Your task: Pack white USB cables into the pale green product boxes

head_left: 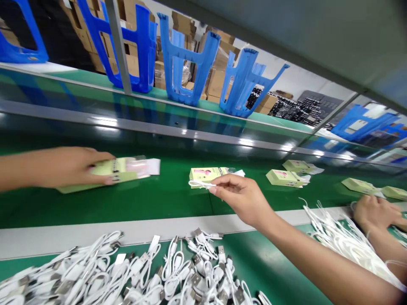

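My left hand (79, 167) is wrapped round a pale green carton (124, 169) over the green belt, slightly blurred. The carton's clear and white end flap sticks out to the right. Between the thumb and fingers of my right hand (241, 195) is a small bundled white USB cable (200, 184). The cable sits in front of a second pale green box (206, 173) with a pink picture, its right end open. A heap of white USB cables (190, 271) lies on the bench below my hands.
Farther right on the green belt (178, 207) lie several similar boxes (282, 178). A co-worker's hands (378, 216) are at the right edge, beside a pile of white cords (346, 241). Upturned blue stools (190, 63) stand beyond the belt. A metal shelf (305, 38) hangs overhead.
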Available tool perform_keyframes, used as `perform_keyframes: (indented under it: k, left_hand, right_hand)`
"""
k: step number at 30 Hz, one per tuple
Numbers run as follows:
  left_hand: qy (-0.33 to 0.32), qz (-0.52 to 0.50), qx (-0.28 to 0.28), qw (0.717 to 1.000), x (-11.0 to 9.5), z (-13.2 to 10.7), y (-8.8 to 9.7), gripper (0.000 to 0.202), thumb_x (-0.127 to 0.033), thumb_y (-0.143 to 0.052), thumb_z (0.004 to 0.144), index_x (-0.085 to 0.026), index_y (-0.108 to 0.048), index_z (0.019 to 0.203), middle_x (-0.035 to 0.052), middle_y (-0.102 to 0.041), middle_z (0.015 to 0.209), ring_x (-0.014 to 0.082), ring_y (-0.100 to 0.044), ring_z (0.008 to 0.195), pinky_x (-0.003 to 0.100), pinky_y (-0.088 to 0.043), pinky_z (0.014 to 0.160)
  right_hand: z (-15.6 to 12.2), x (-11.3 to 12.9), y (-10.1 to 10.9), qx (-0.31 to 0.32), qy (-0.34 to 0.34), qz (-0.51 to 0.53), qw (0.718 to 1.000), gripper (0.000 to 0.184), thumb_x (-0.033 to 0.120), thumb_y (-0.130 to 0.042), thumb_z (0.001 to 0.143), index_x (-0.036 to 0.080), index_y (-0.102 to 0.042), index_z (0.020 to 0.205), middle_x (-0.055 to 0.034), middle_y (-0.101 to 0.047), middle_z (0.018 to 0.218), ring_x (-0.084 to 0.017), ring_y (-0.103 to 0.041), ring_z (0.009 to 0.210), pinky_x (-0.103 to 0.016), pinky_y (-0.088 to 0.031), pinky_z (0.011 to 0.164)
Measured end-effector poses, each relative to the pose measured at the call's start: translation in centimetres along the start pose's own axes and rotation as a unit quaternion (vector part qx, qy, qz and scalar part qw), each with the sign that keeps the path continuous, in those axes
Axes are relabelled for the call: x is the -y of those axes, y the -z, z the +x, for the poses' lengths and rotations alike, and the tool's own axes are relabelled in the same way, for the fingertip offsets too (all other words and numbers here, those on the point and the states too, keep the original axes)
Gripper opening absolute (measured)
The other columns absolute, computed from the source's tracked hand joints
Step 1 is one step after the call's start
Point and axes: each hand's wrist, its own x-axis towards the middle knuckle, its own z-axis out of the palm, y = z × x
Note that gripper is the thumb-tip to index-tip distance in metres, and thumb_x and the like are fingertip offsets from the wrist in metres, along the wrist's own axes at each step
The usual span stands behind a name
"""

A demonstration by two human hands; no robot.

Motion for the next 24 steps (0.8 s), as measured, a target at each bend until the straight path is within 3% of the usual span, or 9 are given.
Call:
perform_keyframes:
  k: [1, 3, 7, 14, 19, 22, 24]
  left_hand:
    - [-0.016, -0.003, 0.035, 0.999, -1.2, -0.1, -0.5, 0.075, -0.074, -0.053, 0.078, -0.021, -0.053, 0.132, 0.0051, -0.061, 0.120, 0.0237, -0.059, 0.102, 0.039, -0.045, 0.094]
    - [-0.043, -0.012, 0.053, 0.998, -4.0, -0.1, -1.6, 0.076, -0.074, -0.043, 0.084, -0.025, -0.041, 0.142, 0.0054, -0.051, 0.136, 0.0255, -0.053, 0.115, 0.038, -0.041, 0.098]
    - [-0.086, -0.009, 0.040, 0.995, -8.0, 0.2, -2.9, 0.075, -0.076, -0.039, 0.083, -0.027, -0.041, 0.141, 0.0068, -0.054, 0.130, 0.0278, -0.054, 0.112, 0.035, -0.044, 0.087]
    - [-0.130, -0.026, 0.032, 0.991, -9.0, 0.4, -2.8, 0.070, -0.073, -0.041, 0.083, -0.027, -0.047, 0.136, 0.0061, -0.060, 0.115, 0.0253, -0.056, 0.104, 0.030, -0.041, 0.079]
    - [-0.143, -0.022, 0.016, 0.989, -9.5, 0.8, -3.3, 0.071, -0.072, -0.042, 0.084, -0.025, -0.048, 0.136, 0.0061, -0.060, 0.117, 0.0255, -0.055, 0.106, 0.031, -0.040, 0.080]
    - [-0.152, -0.007, 0.009, 0.988, -10.0, 1.5, -3.8, 0.070, -0.072, -0.039, 0.085, -0.025, -0.046, 0.137, 0.0063, -0.060, 0.117, 0.0266, -0.055, 0.106, 0.032, -0.040, 0.081]
    - [-0.154, 0.001, 0.008, 0.988, -10.4, 2.0, -4.0, 0.072, -0.072, -0.037, 0.085, -0.024, -0.046, 0.138, 0.0073, -0.061, 0.117, 0.0279, -0.054, 0.107, 0.034, -0.040, 0.082]
  right_hand:
    - [0.5, 0.2, -0.9, 0.003, 0.011, 0.001, 1.000, 0.016, 0.036, -0.071, 0.079, 0.021, -0.073, 0.085, -0.0023, -0.070, 0.082, -0.016, -0.063, 0.070, -0.027, -0.053, 0.064]
    - [1.7, 0.2, -2.4, 0.015, 0.030, -0.015, 0.999, 0.014, 0.034, -0.068, 0.081, 0.022, -0.073, 0.086, -0.0015, -0.070, 0.085, -0.016, -0.064, 0.073, -0.027, -0.052, 0.067]
    - [3.6, -0.6, -3.5, 0.047, 0.063, -0.103, 0.992, 0.011, 0.027, -0.064, 0.085, 0.023, -0.074, 0.086, 0.0016, -0.070, 0.082, -0.014, -0.062, 0.069, -0.025, -0.049, 0.065]
    - [5.0, -0.4, -5.0, 0.099, 0.153, -0.222, 0.958, 0.017, 0.014, -0.062, 0.087, 0.023, -0.076, 0.091, -0.0009, -0.070, 0.089, -0.016, -0.063, 0.075, -0.030, -0.050, 0.074]
    - [5.6, -0.9, -6.0, 0.128, 0.215, -0.292, 0.923, 0.018, 0.014, -0.061, 0.088, 0.022, -0.077, 0.091, -0.0049, -0.066, 0.090, -0.021, -0.060, 0.085, -0.036, -0.051, 0.081]
    - [4.9, -2.0, -5.0, 0.145, 0.270, -0.336, 0.891, 0.024, 0.018, -0.057, 0.091, 0.022, -0.074, 0.107, -0.0092, -0.060, 0.118, -0.027, -0.053, 0.110, -0.046, -0.047, 0.096]
    - [3.5, -2.6, -4.3, 0.152, 0.290, -0.347, 0.879, 0.037, 0.019, -0.054, 0.091, 0.021, -0.062, 0.127, -0.0107, -0.044, 0.142, -0.033, -0.037, 0.132, -0.054, -0.035, 0.109]
